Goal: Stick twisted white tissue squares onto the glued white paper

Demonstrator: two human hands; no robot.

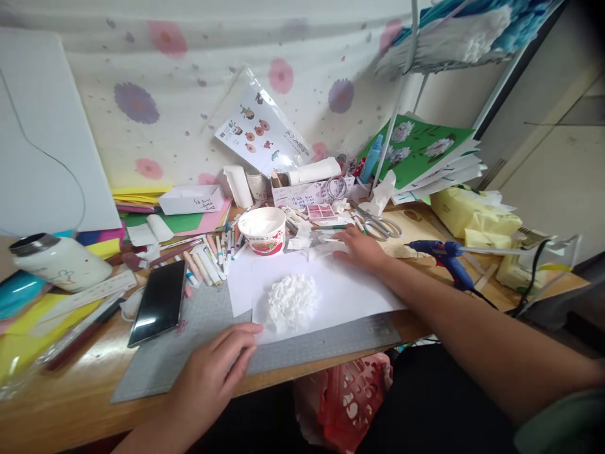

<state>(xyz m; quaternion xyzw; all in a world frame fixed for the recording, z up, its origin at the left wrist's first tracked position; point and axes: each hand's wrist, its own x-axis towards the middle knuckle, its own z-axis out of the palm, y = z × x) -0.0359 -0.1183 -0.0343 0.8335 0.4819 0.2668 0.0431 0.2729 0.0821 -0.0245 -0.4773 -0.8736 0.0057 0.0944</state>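
A rough, ruffled ball of matt white paper (293, 301) rests on smooth, flat white paper sheets (363, 290), with a dull grey rectangular mat (151, 372) beneath and a honey-brown wooden desk (80, 403) showing a glossy sheen. A black rectangular phone (159, 302) shows a glassy, reflective face; silver scissors (373, 221) look metallic, a blue glue gun (449, 258) smooth plastic, and a red openwork basket (347, 403) plastic.

Grey-green right sleeve (562, 422), bare forearms (454, 321), slim fingers (243, 329), black lower clothing (439, 397)
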